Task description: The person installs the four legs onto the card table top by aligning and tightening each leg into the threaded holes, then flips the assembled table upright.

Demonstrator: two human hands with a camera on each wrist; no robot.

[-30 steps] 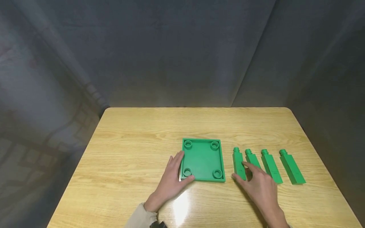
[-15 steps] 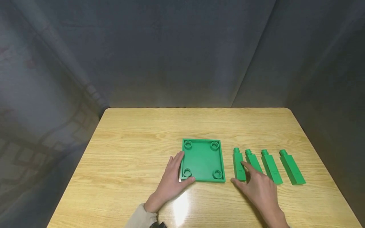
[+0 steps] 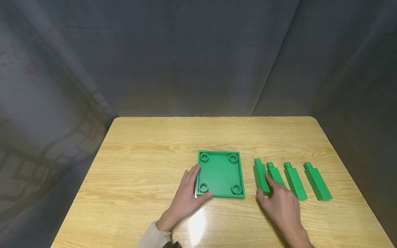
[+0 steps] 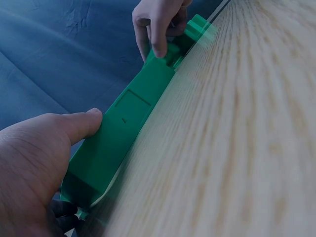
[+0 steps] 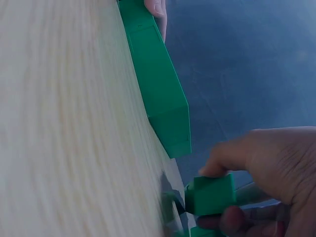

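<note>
the wooden table (image 3: pixel 149 165) carried everything, backed by a dark cloth backdrop (image 3: pixel 198 55). furthest left of the things in play, the left hand (image 3: pixel 188 194) lay at the near left corner of the green square base (image 3: pixel 221 174), fingers fairly straight along its left wall and the thumb pressed to its near edge; it steadied the base rather than closing round it. the left wrist view showed the same thumb (image 4: pixel 81 123) flat against the base's side. the base sat flat, its four round corner sockets facing up.

just right of the base lay a row of four green pegs, side by side, each with its long axis running away from the person and its round stud at the far end. the leftmost peg (image 3: pixel 261 178) was the one in hand: the right hand (image 3: pixel 280 203) came at it from the near side, index finger on top and thumb at its near left flank, and in the right wrist view the fingers (image 5: pixel 232 160) were curled round its square end (image 5: pixel 211 194), pinching it. it looked slightly raised from the table, though i could not be sure. the second peg (image 3: pixel 275 175) was partly hidden under the right fingers; the third peg (image 3: pixel 295 182) and fourth peg (image 3: pixel 317 182) lay apart from the hand further right.

the gripped peg lay just right of the base, nearer the right hand by far, while the left hand was across the base from it.
</note>
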